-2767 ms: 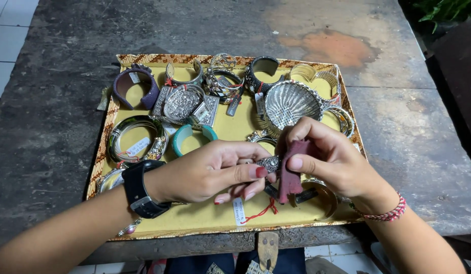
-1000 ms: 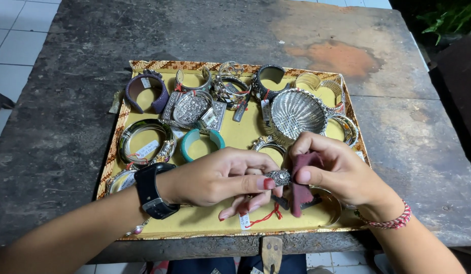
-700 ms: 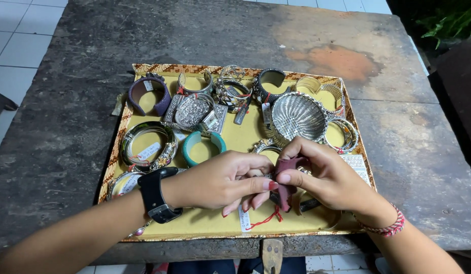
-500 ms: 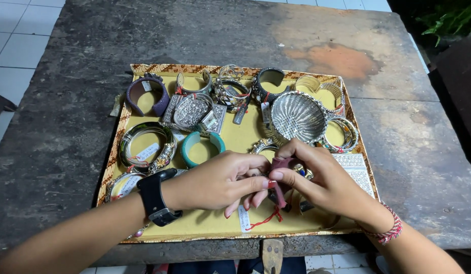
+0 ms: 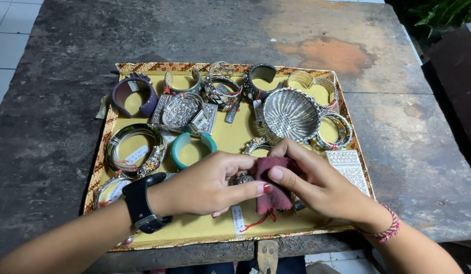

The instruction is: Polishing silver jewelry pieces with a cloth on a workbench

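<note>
Here, the left hand (image 5: 207,182) pinches a small silver piece (image 5: 243,178) against the maroon cloth (image 5: 272,185) clasped by the right hand (image 5: 316,185).

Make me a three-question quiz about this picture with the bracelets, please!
1. Where does the teal bangle lie?
A. on the yellow tray
B. on the bare stone table
C. on a wrist

2. What colour is the cloth in the right hand?
A. white
B. dark red
C. blue

3. What is the left hand doing?
A. lying flat and empty
B. pinching a small silver piece against the cloth
C. lifting the tray

Answers:
A, it rests on the tray's yellow lining.
B, the folded cloth is dark red.
B, thumb and fingers close around the small piece beside the cloth.
</note>
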